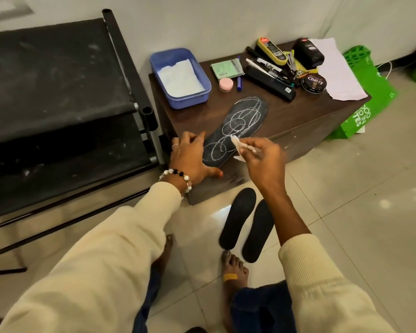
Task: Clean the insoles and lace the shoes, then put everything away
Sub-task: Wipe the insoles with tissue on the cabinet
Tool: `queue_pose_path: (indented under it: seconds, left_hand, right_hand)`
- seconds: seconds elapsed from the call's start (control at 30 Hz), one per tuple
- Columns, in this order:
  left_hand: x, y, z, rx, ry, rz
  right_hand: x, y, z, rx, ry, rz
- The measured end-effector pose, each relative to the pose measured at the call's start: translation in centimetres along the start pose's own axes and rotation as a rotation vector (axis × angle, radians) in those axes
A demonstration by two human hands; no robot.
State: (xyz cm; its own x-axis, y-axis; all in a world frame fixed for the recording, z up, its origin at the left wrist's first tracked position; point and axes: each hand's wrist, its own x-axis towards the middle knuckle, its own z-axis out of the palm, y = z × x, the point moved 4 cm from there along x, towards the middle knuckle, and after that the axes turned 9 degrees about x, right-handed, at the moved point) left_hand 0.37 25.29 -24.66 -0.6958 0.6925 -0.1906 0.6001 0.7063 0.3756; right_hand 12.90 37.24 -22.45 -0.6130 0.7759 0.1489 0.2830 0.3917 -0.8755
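Pressing down at the near end, the left hand (190,156) pins the insole (235,131) to the counter (298,116), fingers spread and fairly straight. That insole's dark, lying lengthwise, looped all over with white scribble! Right hand (264,159) pinches a white wipe (237,145) at its edge, fingers clamped on it. Two plain black insoles (246,224) lie side by side on the floor below.

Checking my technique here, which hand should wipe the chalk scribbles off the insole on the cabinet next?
Right hand: its fingers already pinch the white wipe over the scribbled insole; the left hand steadies its heel.
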Motion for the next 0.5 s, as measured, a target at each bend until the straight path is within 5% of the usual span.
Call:
queue_pose_path:
  seconds: [0.13, 0.4, 0.5]
  left_hand:
    - [-0.1, -0.4, 0.6, 0.014, 0.063, -0.002]
    - [0.1, -1.8, 0.4, -0.057, 0.08, 0.088]
    - [0.2, -2.2, 0.3, -0.102, 0.079, 0.108]
  right_hand:
    - [-0.4, -0.9, 2.7, -0.345, -0.171, -0.348]
    - [-2.4, -0.8, 6.3, -0.491, -0.438, -0.671]
    - [-1.7, 0.2, 5.0, -0.569, -0.369, -0.683]
